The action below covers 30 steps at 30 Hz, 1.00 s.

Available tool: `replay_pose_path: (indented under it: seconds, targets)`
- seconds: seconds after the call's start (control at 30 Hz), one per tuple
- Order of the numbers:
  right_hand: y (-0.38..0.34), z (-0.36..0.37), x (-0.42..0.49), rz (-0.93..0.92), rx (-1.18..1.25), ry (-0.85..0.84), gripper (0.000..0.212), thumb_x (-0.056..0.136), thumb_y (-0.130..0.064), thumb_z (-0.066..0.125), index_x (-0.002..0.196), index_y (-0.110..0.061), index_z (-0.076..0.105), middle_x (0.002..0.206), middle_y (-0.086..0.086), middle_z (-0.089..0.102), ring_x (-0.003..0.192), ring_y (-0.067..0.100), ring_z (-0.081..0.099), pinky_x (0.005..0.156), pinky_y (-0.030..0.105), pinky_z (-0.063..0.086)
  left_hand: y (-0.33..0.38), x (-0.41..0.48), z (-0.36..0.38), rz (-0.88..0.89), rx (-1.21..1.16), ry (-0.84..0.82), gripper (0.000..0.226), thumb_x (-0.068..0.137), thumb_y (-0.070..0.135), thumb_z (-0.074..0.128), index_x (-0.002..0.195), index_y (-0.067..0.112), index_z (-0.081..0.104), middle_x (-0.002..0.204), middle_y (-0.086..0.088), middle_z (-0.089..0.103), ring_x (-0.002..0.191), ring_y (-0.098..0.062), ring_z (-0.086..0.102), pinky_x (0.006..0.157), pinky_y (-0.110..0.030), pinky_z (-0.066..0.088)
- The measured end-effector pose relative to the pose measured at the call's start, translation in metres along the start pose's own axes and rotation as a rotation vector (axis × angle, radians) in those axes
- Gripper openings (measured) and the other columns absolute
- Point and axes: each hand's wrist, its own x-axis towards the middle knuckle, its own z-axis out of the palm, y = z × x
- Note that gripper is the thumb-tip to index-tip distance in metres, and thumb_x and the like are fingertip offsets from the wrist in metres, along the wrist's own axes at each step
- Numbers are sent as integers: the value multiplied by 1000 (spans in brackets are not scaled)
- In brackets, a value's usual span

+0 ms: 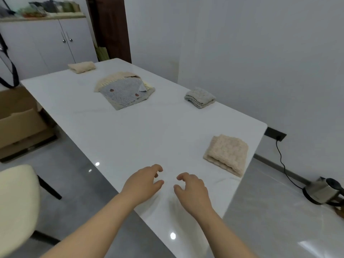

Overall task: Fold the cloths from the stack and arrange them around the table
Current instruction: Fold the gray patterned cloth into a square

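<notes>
Glossy white rectangular tabletop [130, 131]. We note the knitted cloth stack [124, 92] lying flat mid-table, grey on top. The folded beige waffle cloth [227, 155] sits by the right edge, layered edge facing us. Near edge: left hand [143, 183] and right hand [191, 190], fingers loosely curled, empty.

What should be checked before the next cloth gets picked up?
1. Left hand empty: ok.
2. Right hand empty: ok.
3. Stack has cloths left: ok.
4. Stack's top cloth flat: not ok, one corner turned up.
5. Near beige cloth, grey folded cloth, far beige cloth folded at table edges: ok.
6. Stack within arm's reach: cannot tell.
</notes>
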Motion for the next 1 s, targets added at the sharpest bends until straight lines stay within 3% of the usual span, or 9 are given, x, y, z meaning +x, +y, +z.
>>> replay_pose_path:
  seconds: [0.37,0.67,1.0]
  targets:
    - [-177,100,112,132,56,61,35,93,-28,44,128,-21,47,133,-1,50,118,16,48,97,28,37,-175,70,-127,134,139,-91,39,95,31,42,134,24,38,130,2,51,115,-16,51,89,-29,43]
    - [-239,140,221,133,-18,26,36,93,-29,44,128,-21,46,132,-1,50,116,16,49,97,29,40,-261,158,-183,150,151,-75,39,95,32,41,133,23,40,128,1,53,113,-17,52,89,-29,44]
    - [-284,156,376,115,-1,95,36,92,-25,44,128,-19,47,132,-1,50,119,17,46,97,26,39,-318,297,-234,222,174,-116,39,94,30,42,133,23,42,133,2,50,121,-15,46,97,-29,41]
